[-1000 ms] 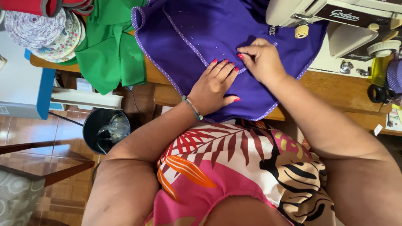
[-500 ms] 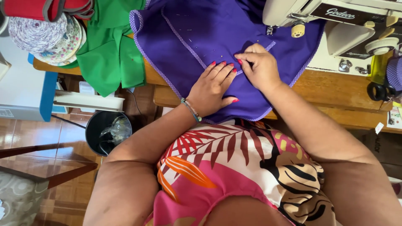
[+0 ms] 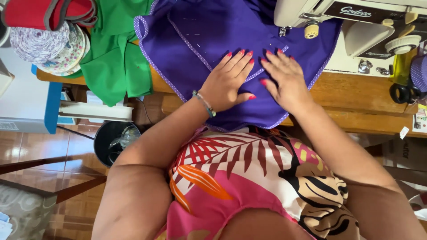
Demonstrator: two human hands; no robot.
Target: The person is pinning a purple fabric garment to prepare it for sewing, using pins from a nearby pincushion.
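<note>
**Purple fabric pressed flat under both hands**

Purple fabric (image 3: 200,40) lay spread over the wooden surface (image 3: 356,95), a deep violet cloth edged with a pale dotted trim that ran along its rim and in a diagonal line across its middle. Its near edge hung over the front of the surface toward the person's lap. The far part of the cloth ran out of the top of the view, and its right portion passed under the cream sewing machine (image 3: 311,11), so the needle area could not be made out. The left hand (image 3: 227,82) rested palm down on the cloth with fingers spread wide, gripping nothing. The right hand (image 3: 284,78) lay just beside it, also flat and spread, fingertips pointing toward the machine. A green cloth (image 3: 118,58) lay just left of the purple one.
</note>
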